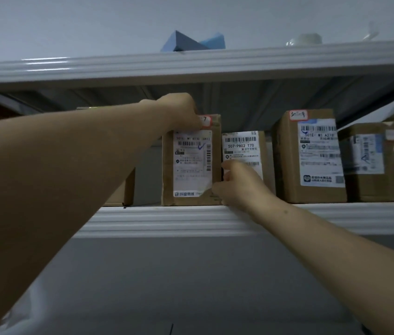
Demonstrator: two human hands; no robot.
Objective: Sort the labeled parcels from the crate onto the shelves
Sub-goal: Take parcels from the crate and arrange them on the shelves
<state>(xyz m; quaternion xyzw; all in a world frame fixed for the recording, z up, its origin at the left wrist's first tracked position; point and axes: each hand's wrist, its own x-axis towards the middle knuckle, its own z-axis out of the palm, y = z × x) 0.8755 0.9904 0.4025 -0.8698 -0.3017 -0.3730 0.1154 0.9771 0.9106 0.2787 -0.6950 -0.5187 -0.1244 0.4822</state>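
The white ribbed metal shelf (167,221) is being filled. Four brown cardboard parcels are being shown on it besides the one in hand, so a fair share of the sorting is being judged as done. What is left cannot be told, as the crate is out of view.

Toward the shelf's right end, a large brown carton with a blue-and-white label (309,153) is being kept upright, with a blurred brown carton (372,163) further along. Toward the shelf's left end, a low brown box (121,189) is being mostly hidden by the forearm.

At the shelf's middle, the tall brown cardboard parcel with the white shipping label (191,165) is being stood on its base at the front edge. Its long axis is being kept vertical and its labelled face is being pointed outward, the print reading upright. A small red-bordered tag marked 7 (205,119) is being half covered at its top. It is being set just beside a shorter brown parcel labelled 507-P802 T70 (242,146) (touching or not cannot be told).

The parcel's top left corner is being gripped by the left hand (179,110), fingers curled over the top. Its lower right edge is being held by the right hand (237,182), fingers curled in close against it.
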